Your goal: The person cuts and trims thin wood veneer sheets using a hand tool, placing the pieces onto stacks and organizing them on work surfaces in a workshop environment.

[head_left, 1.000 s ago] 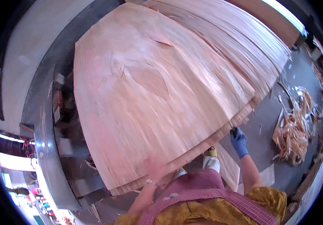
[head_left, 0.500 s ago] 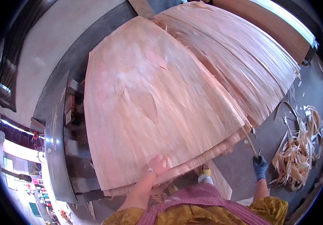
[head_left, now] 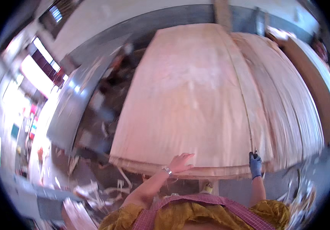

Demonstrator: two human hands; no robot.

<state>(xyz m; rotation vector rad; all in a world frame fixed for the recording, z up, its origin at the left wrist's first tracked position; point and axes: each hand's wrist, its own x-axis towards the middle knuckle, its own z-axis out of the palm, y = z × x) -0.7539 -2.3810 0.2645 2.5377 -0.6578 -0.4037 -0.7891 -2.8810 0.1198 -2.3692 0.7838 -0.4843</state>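
A wide stack of pale pinkish wood veneer sheets (head_left: 180,111) lies before me, its layered edge towards my body. My left hand (head_left: 181,163), bare and with a wristwatch on, is over the near edge of the top sheet, fingers stretched out and holding nothing. At the near right part of the stack my right hand (head_left: 255,167), in a blue glove, is closed round a long thin stick (head_left: 245,103). The stick points away from me across the veneer. A small dark pointed tool (head_left: 254,153) also shows at this fist; its kind cannot be made out.
A second veneer pile (head_left: 287,103) adjoins on the right, with a brown board (head_left: 320,96) beyond it. Veneer scraps (head_left: 301,199) lie on the floor at the lower right, more at the lower left. A grey metal sheet (head_left: 73,111) stands left of the stack.
My view has turned, so the stack now appears more upright. My right hand has come from beside the stack to over its near right part, the stick now lying along the veneer.
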